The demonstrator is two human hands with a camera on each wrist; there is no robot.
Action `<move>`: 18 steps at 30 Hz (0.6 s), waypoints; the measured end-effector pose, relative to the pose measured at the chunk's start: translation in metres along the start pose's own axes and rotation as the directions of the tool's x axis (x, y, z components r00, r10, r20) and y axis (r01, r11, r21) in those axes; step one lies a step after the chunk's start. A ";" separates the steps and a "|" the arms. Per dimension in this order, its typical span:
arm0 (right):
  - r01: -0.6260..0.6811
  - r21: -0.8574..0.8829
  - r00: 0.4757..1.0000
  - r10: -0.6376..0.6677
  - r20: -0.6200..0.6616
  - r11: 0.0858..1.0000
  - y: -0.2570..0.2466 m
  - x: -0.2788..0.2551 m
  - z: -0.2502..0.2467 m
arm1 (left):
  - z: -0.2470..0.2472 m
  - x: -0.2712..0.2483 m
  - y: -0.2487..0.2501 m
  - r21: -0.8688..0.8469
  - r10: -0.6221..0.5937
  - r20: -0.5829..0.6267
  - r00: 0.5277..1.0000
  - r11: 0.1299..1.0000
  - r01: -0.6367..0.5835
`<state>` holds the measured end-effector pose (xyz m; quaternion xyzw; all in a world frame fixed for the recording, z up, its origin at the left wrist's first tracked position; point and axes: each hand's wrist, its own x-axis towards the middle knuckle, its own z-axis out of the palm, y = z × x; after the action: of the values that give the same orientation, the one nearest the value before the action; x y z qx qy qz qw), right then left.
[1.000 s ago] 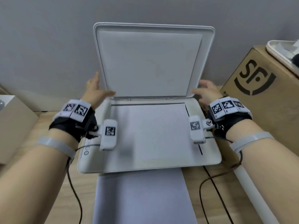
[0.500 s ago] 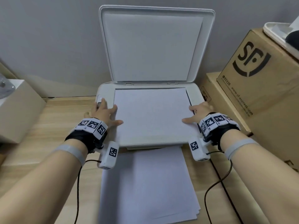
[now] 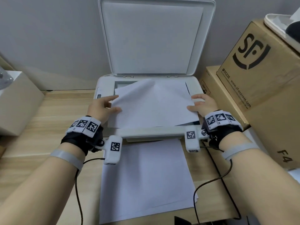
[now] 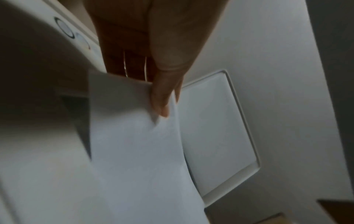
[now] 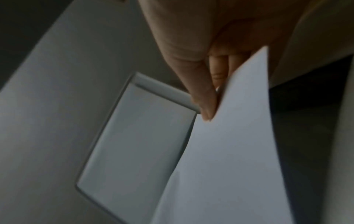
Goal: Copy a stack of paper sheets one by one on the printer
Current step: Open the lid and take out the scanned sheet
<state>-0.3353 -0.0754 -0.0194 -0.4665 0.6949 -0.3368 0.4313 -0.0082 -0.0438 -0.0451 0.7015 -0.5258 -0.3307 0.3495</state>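
Both hands, left hand (image 3: 103, 108) and right hand (image 3: 203, 104), pinch the sheet (image 3: 154, 104) edges over the printer (image 3: 103, 85) glass (lid (image 3: 154, 38) up); uneven pulling might crease it

head overhead; wrists close below sheet (image 3: 154, 104)

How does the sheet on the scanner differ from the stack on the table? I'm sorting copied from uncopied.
The sheet is single, bowed and lifted off the scanner glass; the stack is several sheets lying flat on the table. The left hand and right hand pinch the sheet's side edges; nothing touches the stack. Both look blank white.
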 end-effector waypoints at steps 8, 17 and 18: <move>0.112 0.429 0.994 -0.108 -0.034 0.896 0.025 -0.053 -0.010 | -0.014 -0.045 -0.010 -0.542 -0.135 -0.001 0.991 0.833 0.113; -0.160 0.354 0.987 0.153 0.049 0.921 0.129 -0.112 0.014 | -0.015 -0.125 -0.083 -0.358 -0.337 0.290 0.896 0.830 0.428; -0.192 0.327 0.981 0.185 0.055 0.925 0.140 -0.116 0.018 | -0.012 -0.132 -0.091 -0.344 -0.377 0.304 0.875 0.813 0.470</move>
<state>-0.3463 0.0793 -0.1153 -0.3224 0.6651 -0.4002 0.5417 0.0179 0.1044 -0.1020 0.6713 -0.3102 -0.5786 0.3440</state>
